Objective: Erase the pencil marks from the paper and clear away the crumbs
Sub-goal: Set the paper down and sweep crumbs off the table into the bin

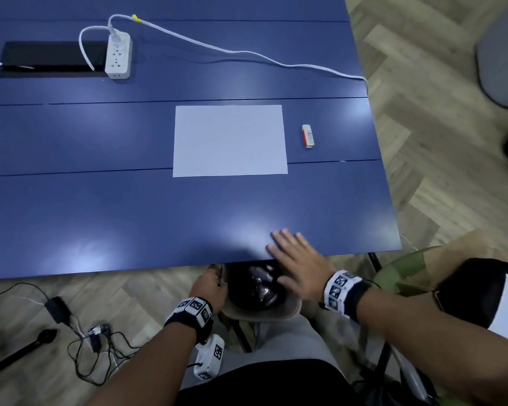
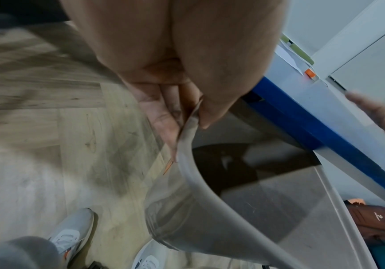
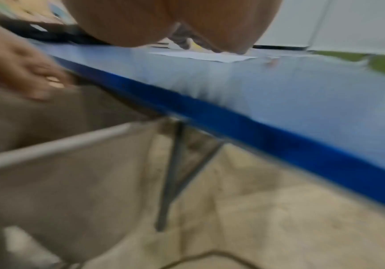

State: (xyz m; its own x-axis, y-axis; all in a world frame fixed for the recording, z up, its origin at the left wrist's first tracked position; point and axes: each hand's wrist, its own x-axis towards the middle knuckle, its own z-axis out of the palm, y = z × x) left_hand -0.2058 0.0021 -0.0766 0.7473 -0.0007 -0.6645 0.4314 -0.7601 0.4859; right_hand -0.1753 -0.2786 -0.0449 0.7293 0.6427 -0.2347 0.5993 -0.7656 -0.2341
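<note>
Left hand [image 1: 210, 284] pinching the rim of a grey bin [image 1: 291, 310], thumb inside and fingers outside as the left wrist view shows, holding it up just under the near edge of the table [image 1: 100, 215], mouth tucked below the lip. Held there, by the look of it, to catch whatever comes off the edge. Right hand [image 1: 298, 263] flat and relaxed, fingers straight and slightly spread, gripping nothing, lying across that same edge directly above the bin, fingertips on the blue top and heel past the lip; blurred, so probably mid-sweep, brushing crumbs toward the bin. Crumbs themselves too small to make out in any view. Dark liner or contents inside the bin, not clear which. Farther out, paper [image 1: 229, 140] lying flat near the middle of the table, well apart from the hands, surface looking blank from the head view, so erasing likely finished and only the clearing left. Eraser [image 1: 308, 136] in its sleeve just beside the paper's right edge, untouched, set down out of the sweeping path. At the far side, power strip [image 1: 118, 55] with a white cable [image 1: 247, 52] trailing off the right edge. On the floor to the left, loose black wires [image 1: 100, 356].
</note>
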